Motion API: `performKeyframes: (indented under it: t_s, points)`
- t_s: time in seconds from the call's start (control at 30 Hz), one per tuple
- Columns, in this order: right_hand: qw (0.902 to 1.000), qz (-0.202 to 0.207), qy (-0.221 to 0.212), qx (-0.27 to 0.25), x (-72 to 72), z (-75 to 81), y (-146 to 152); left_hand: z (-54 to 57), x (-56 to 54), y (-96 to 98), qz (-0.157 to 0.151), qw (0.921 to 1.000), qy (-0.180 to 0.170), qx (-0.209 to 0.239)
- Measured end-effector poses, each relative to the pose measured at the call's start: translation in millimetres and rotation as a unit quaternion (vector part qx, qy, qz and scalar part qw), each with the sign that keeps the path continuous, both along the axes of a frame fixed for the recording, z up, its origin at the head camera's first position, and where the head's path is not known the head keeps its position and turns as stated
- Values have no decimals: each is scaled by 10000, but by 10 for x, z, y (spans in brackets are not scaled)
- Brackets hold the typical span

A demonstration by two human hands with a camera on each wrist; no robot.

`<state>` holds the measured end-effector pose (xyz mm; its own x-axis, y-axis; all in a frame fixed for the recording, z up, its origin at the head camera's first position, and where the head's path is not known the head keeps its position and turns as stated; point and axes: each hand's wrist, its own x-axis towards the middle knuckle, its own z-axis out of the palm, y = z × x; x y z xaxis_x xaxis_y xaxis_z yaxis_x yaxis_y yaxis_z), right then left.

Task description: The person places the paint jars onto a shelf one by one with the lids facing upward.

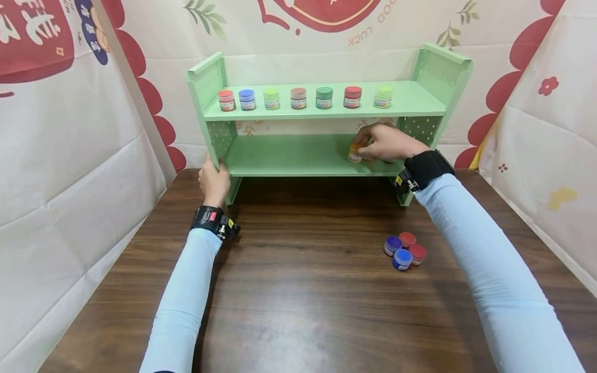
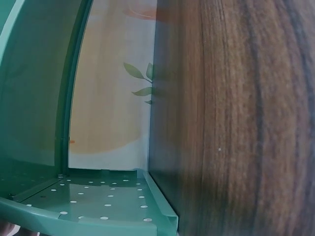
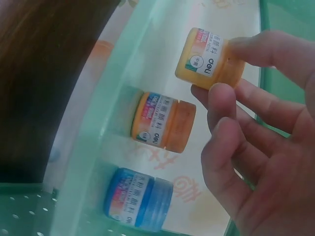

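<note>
My right hand [image 1: 384, 142] pinches a small yellow paint jar [image 1: 355, 153] by its lid, at the lower tier of a green two-tier shelf [image 1: 289, 155]. The right wrist view shows the yellow jar [image 3: 209, 56] between the thumb and fingers of the right hand [image 3: 266, 128]. Beside it an orange paint jar [image 3: 163, 122] and a blue paint jar [image 3: 139, 199] stand on the shelf; from the head these are mostly hidden behind the hand. My left hand [image 1: 214, 181] grips the shelf's left side panel near the lower tier, some fingers hidden behind it.
Along the upper tier stands a row of several paint jars, from a red jar [image 1: 226, 100] to a light green jar [image 1: 383, 97]. On the brown table [image 1: 289, 290], several more jars cluster at the right, including a blue jar [image 1: 402, 259]. A printed cloth [image 1: 317, 67] hangs behind.
</note>
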<state>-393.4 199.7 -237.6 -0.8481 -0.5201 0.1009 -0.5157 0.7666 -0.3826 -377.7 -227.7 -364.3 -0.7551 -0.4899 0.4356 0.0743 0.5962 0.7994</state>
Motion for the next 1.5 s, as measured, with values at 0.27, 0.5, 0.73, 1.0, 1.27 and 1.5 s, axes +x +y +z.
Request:
performKeyframes:
  t_s: [0.27, 0.5, 0.73, 1.0, 1.27, 1.5]
  points:
    - [9991, -56, -409, 31, -67, 63, -106, 2, 9, -3, -74, 10000, -18, 58]
    - [9983, -129, -442, 363, -90, 108, -231, 4, -7, -14, -129, 9999, 39, -74]
    - [9969, -158, -585, 510, -153, 114, -353, 1, 4, -66, -178, 9998, 86, -103]
    - [9957, -115, -337, 853, -191, 113, -412, -7, -8, -60, -313, 9994, 27, -119]
    - [9947, -159, -300, 972, -216, 78, -426, -13, 0, -52, -340, 9991, 57, -239]
    - [9934, -328, -328, 1048, -226, 98, -416, -10, -12, -72, -384, 9984, 159, -372]
